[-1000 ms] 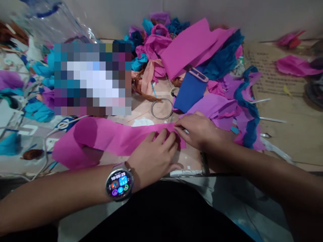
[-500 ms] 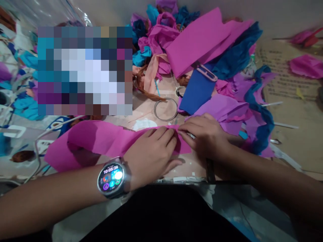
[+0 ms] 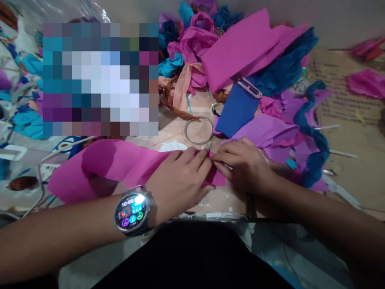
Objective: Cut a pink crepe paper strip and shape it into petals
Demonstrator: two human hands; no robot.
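A long strip of magenta crepe paper [image 3: 120, 164] lies across the work surface in front of me, curling up at its left end. My left hand [image 3: 180, 180], with a smartwatch [image 3: 132, 210] on the wrist, lies on the strip's right end with its fingers pressed on the paper. My right hand [image 3: 243, 166] meets it from the right, fingertips pinching the strip's right edge. Both hands touch at the fingertips over the paper's end.
A heap of magenta, purple, teal and dark blue paper scraps [image 3: 240, 60] fills the back. A blue card [image 3: 237, 108] with a clip leans there. A wire ring [image 3: 199, 130] lies just beyond my hands. Cardboard [image 3: 345, 132] covers the right side; white cables [image 3: 45, 168] run at the left.
My left fingers have slid a little to the right along the strip, closer to my right fingertips. The view has shifted slightly; the strip stays in place.
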